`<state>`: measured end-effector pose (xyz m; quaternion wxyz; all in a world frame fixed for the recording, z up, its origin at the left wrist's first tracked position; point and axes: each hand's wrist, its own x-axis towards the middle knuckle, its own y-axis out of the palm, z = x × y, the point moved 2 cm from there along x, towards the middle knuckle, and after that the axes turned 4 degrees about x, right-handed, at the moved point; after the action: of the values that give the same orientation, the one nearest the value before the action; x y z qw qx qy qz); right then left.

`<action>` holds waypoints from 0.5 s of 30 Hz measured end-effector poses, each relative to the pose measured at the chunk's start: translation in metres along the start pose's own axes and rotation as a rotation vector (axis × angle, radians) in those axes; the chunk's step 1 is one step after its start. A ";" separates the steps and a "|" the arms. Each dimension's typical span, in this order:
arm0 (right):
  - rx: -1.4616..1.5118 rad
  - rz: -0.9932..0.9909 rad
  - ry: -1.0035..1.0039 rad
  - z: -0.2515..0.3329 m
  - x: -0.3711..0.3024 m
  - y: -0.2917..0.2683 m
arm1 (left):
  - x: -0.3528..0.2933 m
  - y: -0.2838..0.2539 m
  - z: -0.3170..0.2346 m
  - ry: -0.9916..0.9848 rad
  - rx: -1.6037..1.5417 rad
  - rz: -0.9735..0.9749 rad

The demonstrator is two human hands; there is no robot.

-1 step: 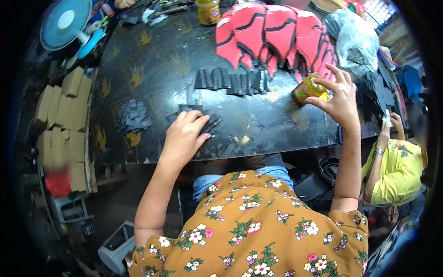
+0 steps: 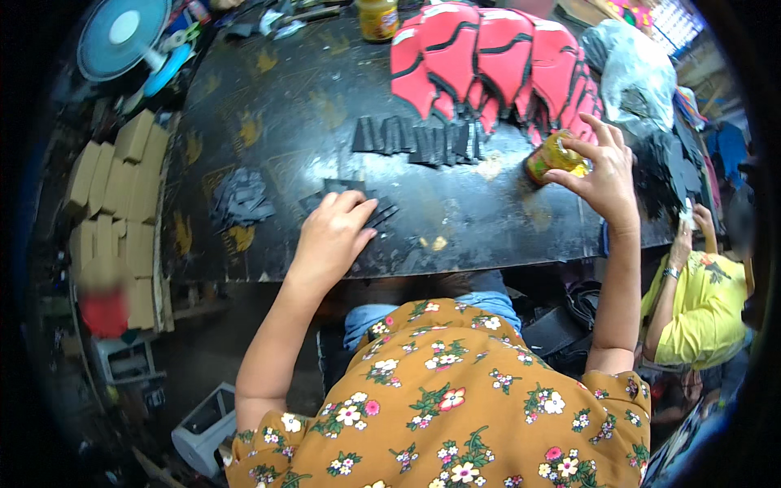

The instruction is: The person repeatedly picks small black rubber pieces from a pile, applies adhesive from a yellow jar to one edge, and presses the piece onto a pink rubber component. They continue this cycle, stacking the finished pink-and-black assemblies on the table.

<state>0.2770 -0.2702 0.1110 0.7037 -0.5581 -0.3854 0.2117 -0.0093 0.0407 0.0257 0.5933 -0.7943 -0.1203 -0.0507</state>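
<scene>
- Resting, wearer's eleven o'clock: left hand, grip loose, thumb apart, atop black strips!
- One o'clock: right hand, grip half-parted at jar; can't tell if clasping!

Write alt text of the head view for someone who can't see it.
The left hand rests on flat black pieces on a dark table, the right hand at a yellow jar. Beyond lie black strips in a row and overlapping pink-and-black pieces.

Setting: a workshop is showing itself by its stock.
Worktable: is bearing black strips and overlapping pink-red panels.
Brown boxes: are standing stacked.
Co-worker: is working nearby.
</scene>
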 end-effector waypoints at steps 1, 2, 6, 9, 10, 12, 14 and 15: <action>-0.031 0.036 0.028 0.000 0.004 0.005 | -0.002 0.003 0.001 0.033 0.024 -0.019; -0.046 0.087 0.045 0.000 0.007 0.008 | -0.003 0.008 0.001 0.044 0.072 -0.022; 0.036 0.001 -0.037 -0.007 0.015 0.012 | 0.005 0.023 0.005 0.088 0.216 -0.084; 0.117 -0.355 -0.051 -0.015 0.005 0.001 | 0.014 0.019 0.013 0.041 0.117 -0.162; 0.133 -0.440 -0.052 -0.016 -0.004 -0.003 | 0.017 0.015 0.015 -0.002 0.029 -0.218; 0.089 -0.535 0.001 -0.017 -0.021 -0.005 | 0.021 0.011 0.016 -0.164 -0.186 -0.272; 0.072 -0.452 -0.029 -0.014 -0.032 0.003 | 0.027 0.017 0.003 -0.212 -0.413 -0.234; 0.047 -0.403 -0.020 -0.012 -0.037 0.007 | 0.030 0.021 -0.005 -0.218 -0.531 -0.243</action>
<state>0.2643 -0.3023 0.0916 0.7408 -0.4507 -0.4913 0.0812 0.0250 0.0340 0.0140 0.3382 -0.9021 -0.2598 -0.0657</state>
